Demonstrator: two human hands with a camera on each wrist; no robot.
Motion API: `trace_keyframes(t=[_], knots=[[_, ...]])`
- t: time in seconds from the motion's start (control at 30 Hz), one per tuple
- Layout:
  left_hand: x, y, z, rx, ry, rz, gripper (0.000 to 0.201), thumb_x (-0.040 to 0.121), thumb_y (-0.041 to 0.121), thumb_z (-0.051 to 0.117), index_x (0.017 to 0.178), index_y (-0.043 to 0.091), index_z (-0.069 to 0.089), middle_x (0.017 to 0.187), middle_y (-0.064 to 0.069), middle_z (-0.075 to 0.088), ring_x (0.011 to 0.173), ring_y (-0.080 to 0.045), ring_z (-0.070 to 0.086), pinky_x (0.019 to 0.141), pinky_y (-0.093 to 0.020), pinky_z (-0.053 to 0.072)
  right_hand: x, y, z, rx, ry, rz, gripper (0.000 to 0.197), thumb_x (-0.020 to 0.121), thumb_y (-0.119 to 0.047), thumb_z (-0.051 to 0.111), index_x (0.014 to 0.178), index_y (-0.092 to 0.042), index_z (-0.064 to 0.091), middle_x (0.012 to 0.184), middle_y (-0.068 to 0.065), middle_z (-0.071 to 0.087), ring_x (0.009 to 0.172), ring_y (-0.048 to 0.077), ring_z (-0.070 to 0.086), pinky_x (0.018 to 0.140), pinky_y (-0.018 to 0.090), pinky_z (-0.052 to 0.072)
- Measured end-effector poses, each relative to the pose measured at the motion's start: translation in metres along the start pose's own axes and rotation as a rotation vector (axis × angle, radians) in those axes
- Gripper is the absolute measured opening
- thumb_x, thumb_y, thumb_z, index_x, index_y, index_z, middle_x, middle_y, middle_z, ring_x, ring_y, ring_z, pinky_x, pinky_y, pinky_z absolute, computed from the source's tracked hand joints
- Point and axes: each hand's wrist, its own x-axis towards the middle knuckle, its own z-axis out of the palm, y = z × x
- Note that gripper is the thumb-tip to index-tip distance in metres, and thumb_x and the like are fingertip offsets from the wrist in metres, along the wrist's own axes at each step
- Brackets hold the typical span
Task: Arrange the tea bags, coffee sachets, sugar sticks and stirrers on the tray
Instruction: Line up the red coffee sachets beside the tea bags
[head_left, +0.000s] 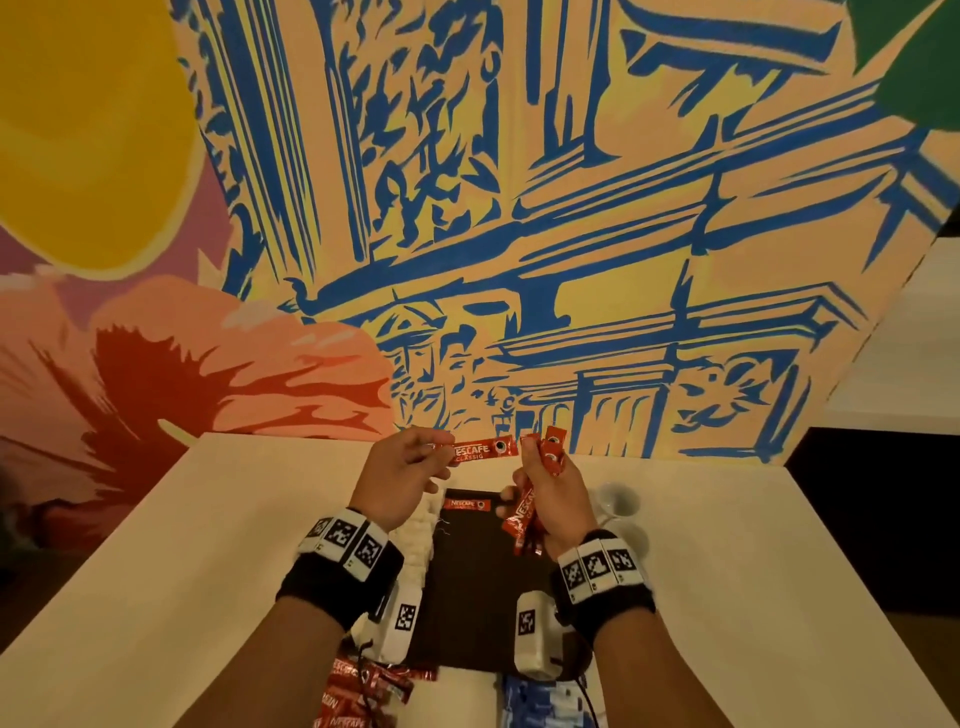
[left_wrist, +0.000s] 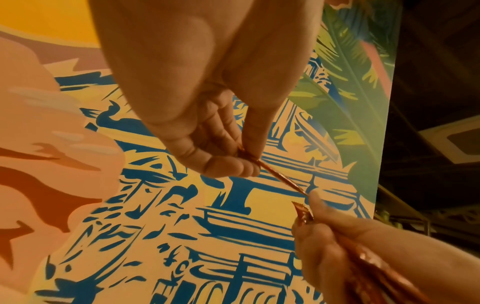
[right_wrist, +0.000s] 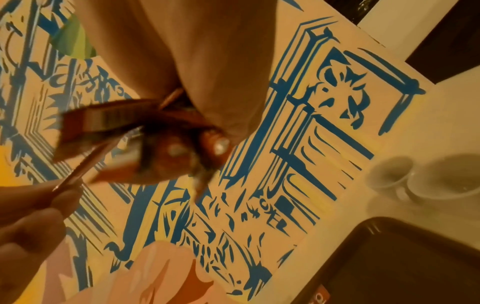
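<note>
My left hand (head_left: 410, 467) pinches one red coffee sachet (head_left: 480, 449) by its end and holds it level above the far end of the dark tray (head_left: 478, 582). In the left wrist view the same sachet (left_wrist: 279, 176) shows edge-on between thumb and fingers. My right hand (head_left: 550, 488) grips a bunch of red coffee sachets (head_left: 527, 519), several fanning out above and below the fist; they blur in the right wrist view (right_wrist: 109, 121). One coffee sachet (head_left: 467, 505) lies flat on the tray's far end. White sugar sticks (head_left: 418, 540) line the tray's left edge.
The tray sits on a pale table (head_left: 182, 561) against a painted wall (head_left: 519, 208). Two pale cups (right_wrist: 415, 179) stand right of the tray. More red sachets (head_left: 358, 691) and blue-white packets (head_left: 545, 701) lie at the near edge.
</note>
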Motion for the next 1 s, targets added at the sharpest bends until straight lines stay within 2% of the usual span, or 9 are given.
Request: trace_keyframes(t=[0.1, 0.2, 0.27, 0.4, 0.5, 0.67, 0.87, 0.93, 1.0], knots=[[-0.005, -0.005, -0.002, 0.069, -0.020, -0.002, 0.012, 0.091, 0.009, 0.070, 0.103, 0.013, 0.072, 0.083, -0.005, 0.076, 0.071, -0.015, 0.069, 0.062, -0.025, 0.052, -0.004, 0.005, -0.004, -0.075, -0.041, 0.037, 0.041, 0.090, -0.047, 0.069, 0.101, -0.008, 0.064, 0.067, 0.003, 0.059, 0.054, 0.018, 0.055, 0.051, 0.032, 0.048], [-0.006, -0.013, -0.006, 0.118, -0.060, -0.018, 0.011, 0.091, 0.012, 0.071, 0.101, 0.015, 0.073, 0.084, -0.006, 0.076, 0.071, -0.014, 0.069, 0.062, -0.025, 0.052, -0.004, 0.010, -0.005, -0.152, -0.033, 0.056, 0.032, 0.090, -0.040, 0.073, 0.082, -0.010, 0.066, 0.064, 0.007, 0.059, 0.051, 0.019, 0.054, 0.050, 0.031, 0.047], [-0.003, -0.018, -0.008, 0.169, -0.090, -0.016, 0.010, 0.091, 0.016, 0.072, 0.100, 0.020, 0.073, 0.085, -0.004, 0.075, 0.073, -0.012, 0.068, 0.064, -0.025, 0.052, -0.002, 0.014, -0.007, -0.187, -0.023, 0.067, 0.030, 0.090, -0.036, 0.074, 0.078, -0.010, 0.066, 0.063, 0.007, 0.059, 0.051, 0.020, 0.054, 0.051, 0.032, 0.047], [0.009, -0.031, -0.010, 0.444, -0.163, 0.097, 0.021, 0.084, 0.030, 0.079, 0.104, 0.034, 0.072, 0.105, 0.013, 0.069, 0.093, -0.006, 0.064, 0.079, -0.024, 0.051, 0.007, 0.018, -0.005, -0.256, -0.026, 0.056, 0.029, 0.093, -0.035, 0.072, 0.078, -0.010, 0.067, 0.063, 0.006, 0.062, 0.052, 0.019, 0.056, 0.053, 0.032, 0.049], [0.024, -0.036, -0.009, 0.616, -0.220, 0.175, 0.025, 0.083, 0.032, 0.079, 0.108, 0.035, 0.072, 0.107, 0.012, 0.067, 0.099, -0.009, 0.058, 0.087, -0.030, 0.046, 0.017, 0.018, -0.001, -0.312, -0.015, 0.060, 0.031, 0.093, -0.034, 0.071, 0.074, -0.011, 0.067, 0.061, 0.005, 0.062, 0.049, 0.018, 0.056, 0.052, 0.031, 0.049], [0.061, -0.055, -0.009, 0.825, -0.302, 0.234, 0.026, 0.091, 0.038, 0.070, 0.116, 0.033, 0.071, 0.107, 0.006, 0.067, 0.099, -0.013, 0.053, 0.088, -0.031, 0.040, 0.047, 0.027, 0.002, -0.350, 0.046, 0.147, 0.036, 0.091, -0.043, 0.071, 0.074, -0.011, 0.067, 0.062, 0.005, 0.064, 0.049, 0.017, 0.057, 0.052, 0.030, 0.049], [0.112, -0.117, -0.005, 0.911, -0.306, 0.092, 0.035, 0.095, 0.038, 0.064, 0.127, 0.025, 0.064, 0.117, 0.001, 0.066, 0.110, -0.019, 0.056, 0.094, -0.031, 0.041, 0.086, 0.049, -0.026, -0.488, 0.206, 0.213, 0.038, 0.094, -0.048, 0.066, 0.079, -0.013, 0.066, 0.068, 0.004, 0.069, 0.064, 0.021, 0.064, 0.075, 0.043, 0.055], [0.127, -0.138, 0.000, 0.974, -0.338, 0.047, 0.034, 0.096, 0.039, 0.062, 0.127, 0.026, 0.064, 0.120, 0.000, 0.064, 0.114, -0.022, 0.056, 0.098, -0.035, 0.042, 0.089, 0.057, -0.034, -0.518, 0.205, 0.199, 0.034, 0.097, -0.045, 0.063, 0.083, -0.014, 0.066, 0.072, 0.005, 0.070, 0.066, 0.023, 0.064, 0.077, 0.045, 0.055], [0.140, -0.156, 0.007, 1.070, -0.404, 0.030, 0.033, 0.097, 0.039, 0.060, 0.127, 0.026, 0.063, 0.123, -0.002, 0.063, 0.116, -0.025, 0.054, 0.099, -0.038, 0.042, 0.089, 0.065, -0.041, -0.505, 0.199, 0.183, 0.028, 0.100, -0.040, 0.061, 0.091, -0.013, 0.065, 0.073, 0.007, 0.069, 0.064, 0.023, 0.062, 0.073, 0.044, 0.053]])
